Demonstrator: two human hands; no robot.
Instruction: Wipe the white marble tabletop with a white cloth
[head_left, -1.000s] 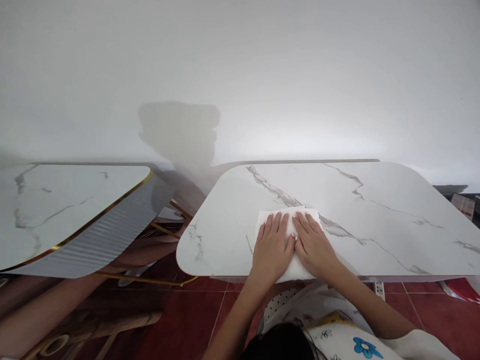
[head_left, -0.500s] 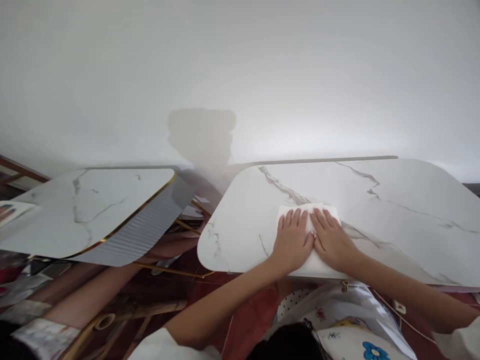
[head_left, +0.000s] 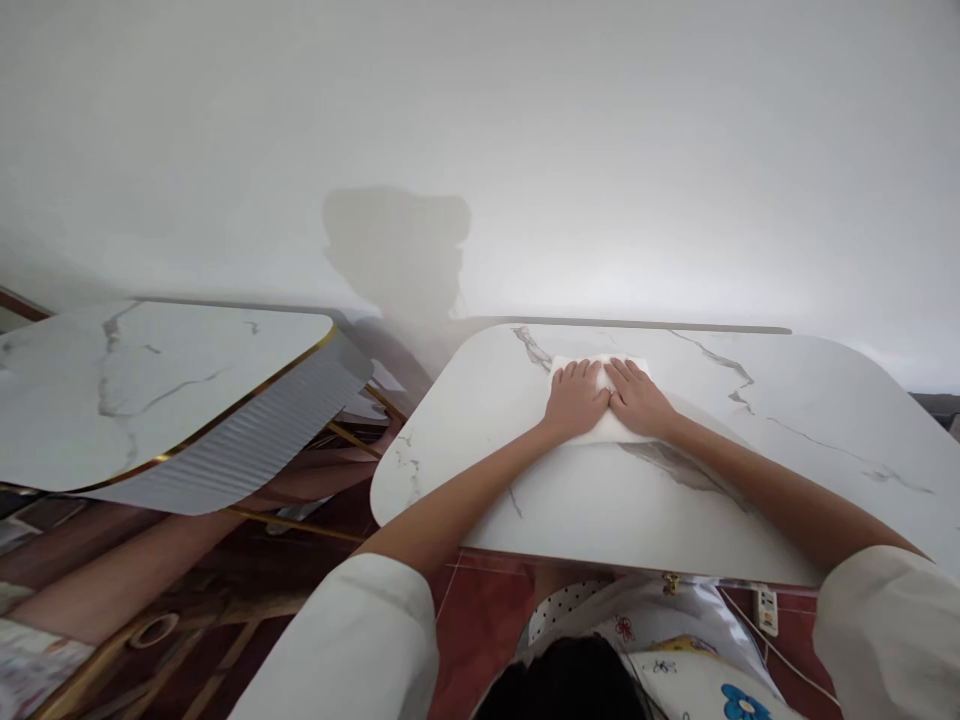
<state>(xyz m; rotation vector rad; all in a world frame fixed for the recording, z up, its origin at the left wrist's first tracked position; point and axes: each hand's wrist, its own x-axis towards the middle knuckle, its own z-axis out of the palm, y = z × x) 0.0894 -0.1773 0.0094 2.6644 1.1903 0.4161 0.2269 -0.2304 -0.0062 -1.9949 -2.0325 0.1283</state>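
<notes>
A folded white cloth (head_left: pixel 611 432), possibly a paper towel, lies on the white marble-patterned tabletop (head_left: pixel 517 380). Both hands press it down from above. My left hand (head_left: pixel 576 398) rests flat on its left half, fingers stretched toward the wall. Beside it my right hand (head_left: pixel 640 397) lies flat on the right half, and the two thumbs meet in the middle. The cloth shows between the hands and along its near and far edges; the palms hide the rest. Both arms reach forward over the table's near edge.
A second marble-patterned table (head_left: pixel 187 350) with gold trim and a ribbed side stands at left. Another person's legs (head_left: pixel 135 580) show below it, beside a wooden chair (head_left: pixel 154 630). A wall (head_left: pixel 600 150) runs behind the tables. A power strip (head_left: pixel 766 610) with a cord is on the floor.
Both hands have pushed the cloth away from me, toward the wall, and stay flat on it. The camera view has shifted slightly.
</notes>
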